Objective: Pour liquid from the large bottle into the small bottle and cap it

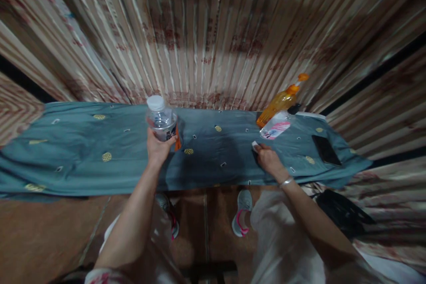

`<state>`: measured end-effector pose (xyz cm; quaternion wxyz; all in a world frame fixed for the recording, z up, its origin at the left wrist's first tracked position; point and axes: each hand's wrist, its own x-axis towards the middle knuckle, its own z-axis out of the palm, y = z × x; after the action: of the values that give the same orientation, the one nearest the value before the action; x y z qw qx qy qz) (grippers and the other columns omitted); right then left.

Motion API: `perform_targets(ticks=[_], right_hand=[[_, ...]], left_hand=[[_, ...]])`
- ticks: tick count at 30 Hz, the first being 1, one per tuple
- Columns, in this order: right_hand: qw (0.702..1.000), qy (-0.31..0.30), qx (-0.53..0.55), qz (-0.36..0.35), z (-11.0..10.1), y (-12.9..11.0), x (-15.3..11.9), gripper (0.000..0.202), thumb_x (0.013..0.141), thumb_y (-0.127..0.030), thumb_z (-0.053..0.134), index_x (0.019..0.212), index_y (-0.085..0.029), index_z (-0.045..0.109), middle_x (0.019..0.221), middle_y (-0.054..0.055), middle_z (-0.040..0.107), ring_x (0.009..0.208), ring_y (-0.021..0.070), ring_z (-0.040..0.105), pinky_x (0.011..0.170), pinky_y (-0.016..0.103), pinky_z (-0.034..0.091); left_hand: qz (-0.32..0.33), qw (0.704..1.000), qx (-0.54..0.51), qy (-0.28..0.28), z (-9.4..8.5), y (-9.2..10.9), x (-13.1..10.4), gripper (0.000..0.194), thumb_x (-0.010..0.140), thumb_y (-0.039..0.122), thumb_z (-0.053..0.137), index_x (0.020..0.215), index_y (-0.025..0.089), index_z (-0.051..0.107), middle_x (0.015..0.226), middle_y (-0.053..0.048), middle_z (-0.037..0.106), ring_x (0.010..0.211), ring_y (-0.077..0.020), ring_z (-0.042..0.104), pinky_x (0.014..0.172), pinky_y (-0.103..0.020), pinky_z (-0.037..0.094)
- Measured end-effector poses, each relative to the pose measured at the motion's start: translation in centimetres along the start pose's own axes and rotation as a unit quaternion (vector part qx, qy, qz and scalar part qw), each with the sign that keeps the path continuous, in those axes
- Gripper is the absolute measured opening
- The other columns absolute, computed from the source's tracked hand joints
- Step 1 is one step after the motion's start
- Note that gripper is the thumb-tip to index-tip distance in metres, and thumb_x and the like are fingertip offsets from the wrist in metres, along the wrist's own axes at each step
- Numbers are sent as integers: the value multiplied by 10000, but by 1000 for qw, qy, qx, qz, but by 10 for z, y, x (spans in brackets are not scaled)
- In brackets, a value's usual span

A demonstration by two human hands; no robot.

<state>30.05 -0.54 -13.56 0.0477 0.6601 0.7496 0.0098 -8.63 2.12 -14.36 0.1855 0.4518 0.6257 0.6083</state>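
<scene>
On the left of the cloth-covered table, a large see-through plastic bottle (pixel 161 117) stands upright with its white cap on. Its label shows orange and black. My left hand (pixel 158 147) is wrapped around the bottle's lower part from the near side. Farther right, my right hand (pixel 269 160) is closed just above the cloth, with a small white piece (pixel 254 144) poking out at its fingertips; its kind is too small to tell. Beyond that hand are a see-through bottle (pixel 275 127) with a pink label and black top, and an orange pump bottle (pixel 276 107).
A green cloth (pixel 129 168) with pineapple prints covers the narrow table. A dark phone (pixel 326 150) lies near the right end. Pleated curtains (pixel 206 31) hang right behind the table. Below the near edge are my shoes (pixel 242 213) and a black bag (pixel 342 213).
</scene>
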Motion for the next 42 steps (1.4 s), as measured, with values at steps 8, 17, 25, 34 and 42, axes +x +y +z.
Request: perform_targets(ticks=[8, 17, 25, 34, 42], right_hand=[[999, 42, 15, 24, -15, -43, 82, 413, 881, -22, 396, 1246, 15, 585, 1140, 270, 668, 1048, 282, 666, 921, 369, 503], [964, 43, 76, -252, -11, -173, 84, 360, 924, -69, 457, 1254, -107, 597, 1245, 151, 652, 1170, 182, 594, 1067, 287, 428], [969, 13, 49, -244, -1, -44, -11, 553, 887, -16, 417, 1424, -131, 486, 1325, 157, 628, 1204, 211, 607, 1011, 337, 493], [999, -35, -4, -36, -14, 10, -19, 412, 850, 3, 435, 1218, 5, 621, 1084, 262, 710, 1029, 270, 695, 921, 334, 501], [971, 8, 141, -193, -23, -119, -7, 400, 899, -90, 487, 1284, -93, 594, 1272, 155, 656, 1149, 217, 639, 1000, 305, 481]], left_hand=[[-56, 996, 24, -70, 10, 10, -18, 618, 491, 376, 840, 995, 209, 524, 929, -20, 647, 875, -231, 645, 835, -373, 524], [-63, 995, 34, -71, 14, 13, -15, 699, 471, 364, 856, 1044, 221, 484, 987, -37, 667, 968, -267, 675, 917, -416, 528], [-51, 996, 10, -65, 14, 10, -18, 803, 466, 366, 875, 1148, 214, 477, 1134, -90, 656, 1083, -304, 650, 1001, -468, 493], [-53, 995, 27, -79, 8, 8, -28, 912, 481, 329, 872, 1281, 188, 457, 1281, -129, 609, 1219, -329, 583, 1083, -484, 434], [-55, 998, -23, -32, -13, -9, -43, 886, 570, 329, 846, 1343, 212, 431, 1396, -172, 541, 1344, -311, 497, 1135, -489, 373]])
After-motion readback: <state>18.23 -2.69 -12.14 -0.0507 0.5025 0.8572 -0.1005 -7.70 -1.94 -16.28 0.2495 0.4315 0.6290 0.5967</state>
